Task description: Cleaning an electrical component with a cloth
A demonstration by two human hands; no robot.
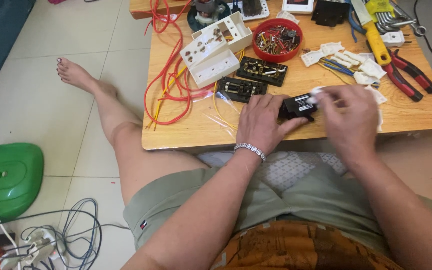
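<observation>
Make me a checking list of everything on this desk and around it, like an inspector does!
Surface: low wooden table, crowded.
Job's things: small black box part, held at the near edge.
Clutter: red bowl of screws, white socket covers, two black terminal boards, white plastic pieces, red pliers, yellow-handled tool.
Grippers: left hand grips the box; right hand holds something white against it.
Cables: red wires trailing off the table.
Surroundings: tiled floor, green object, grey cords.

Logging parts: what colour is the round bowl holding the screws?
Red bowl, on the wooden table; head view shows it.
</observation>
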